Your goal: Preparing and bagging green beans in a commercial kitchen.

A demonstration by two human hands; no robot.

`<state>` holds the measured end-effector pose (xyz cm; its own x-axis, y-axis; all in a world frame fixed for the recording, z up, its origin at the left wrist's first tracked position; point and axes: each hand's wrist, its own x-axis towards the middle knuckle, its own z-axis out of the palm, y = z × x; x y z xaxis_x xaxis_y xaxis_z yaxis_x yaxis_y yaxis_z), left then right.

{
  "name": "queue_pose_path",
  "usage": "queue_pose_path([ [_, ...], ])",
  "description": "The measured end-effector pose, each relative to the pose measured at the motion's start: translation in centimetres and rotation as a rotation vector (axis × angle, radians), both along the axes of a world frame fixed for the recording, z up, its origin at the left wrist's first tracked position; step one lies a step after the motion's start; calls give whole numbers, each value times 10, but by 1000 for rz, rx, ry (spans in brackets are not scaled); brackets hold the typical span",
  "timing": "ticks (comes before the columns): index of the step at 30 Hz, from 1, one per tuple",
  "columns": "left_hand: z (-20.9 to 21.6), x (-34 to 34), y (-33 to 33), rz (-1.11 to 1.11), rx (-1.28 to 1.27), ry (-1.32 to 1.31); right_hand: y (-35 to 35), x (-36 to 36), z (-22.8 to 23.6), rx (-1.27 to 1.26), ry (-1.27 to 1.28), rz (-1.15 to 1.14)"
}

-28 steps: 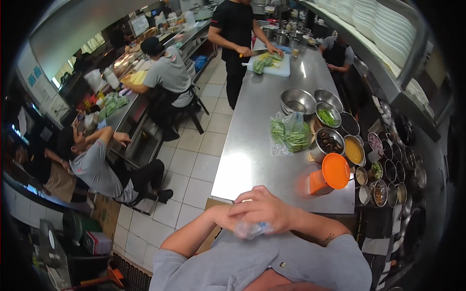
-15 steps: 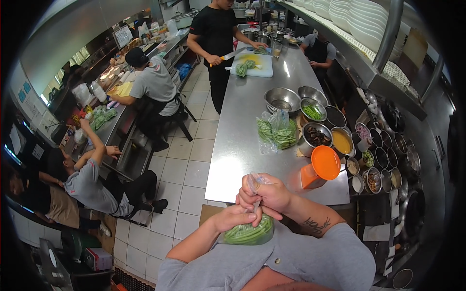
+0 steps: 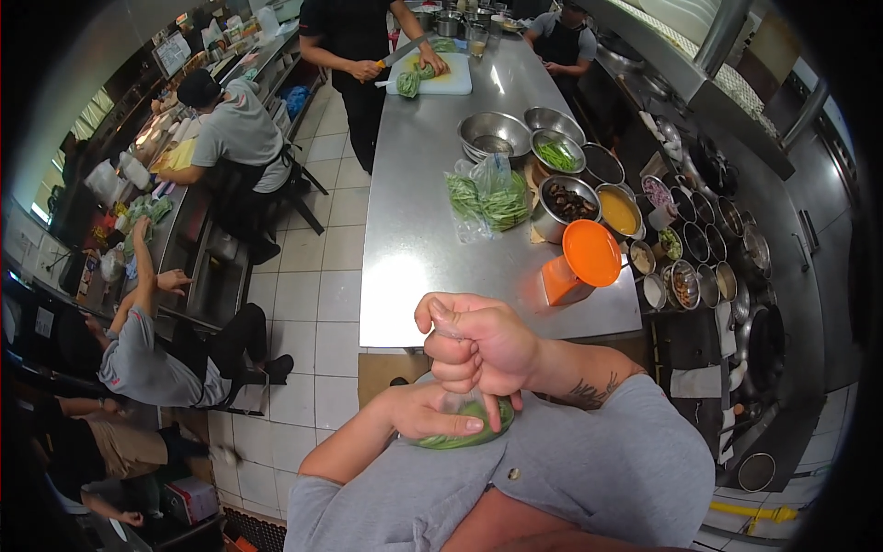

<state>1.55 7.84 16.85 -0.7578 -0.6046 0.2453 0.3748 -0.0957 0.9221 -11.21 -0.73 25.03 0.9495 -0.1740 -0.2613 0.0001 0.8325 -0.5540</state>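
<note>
Close to my chest hangs a clear plastic bag of green beans, its lower part bulging. My right hand is a fist closed round the bag's twisted neck, the thumb on top. Just below it, my left hand is closed round the bag where the beans begin. On the steel table ahead, nearest my hands, stands an orange device with a round orange top, like a kitchen scale. Behind it lie clear bags of cut green beans.
Steel bowls and a pot of dark pieces crowd the table's right side. A co-worker holds a knife over a white cutting board. Other people sit at the left counter. Several small pans stand at right.
My right fist has turned and sits higher on the bag's neck; my left hand has shifted lower round the bag. The view has swung slightly, and the co-worker's hand has reached the greens.
</note>
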Motion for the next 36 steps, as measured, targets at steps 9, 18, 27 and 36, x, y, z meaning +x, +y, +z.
queue_pose_path([
  [9, -12, -7, 3, 36, 82, 112, -29, -11, -12, -4, -164, -1],
  [18, -34, 26, -5, 348, 382, 29, -40, -34, 16, -1908, -415, -240],
  [27, -28, 37, -23, 236, 469, -426, -23, -30, -48, -2418, 163, 517],
  [36, 24, 49, -25, 640, -480, -856, -45, -40, -54, -1962, 242, 525],
])
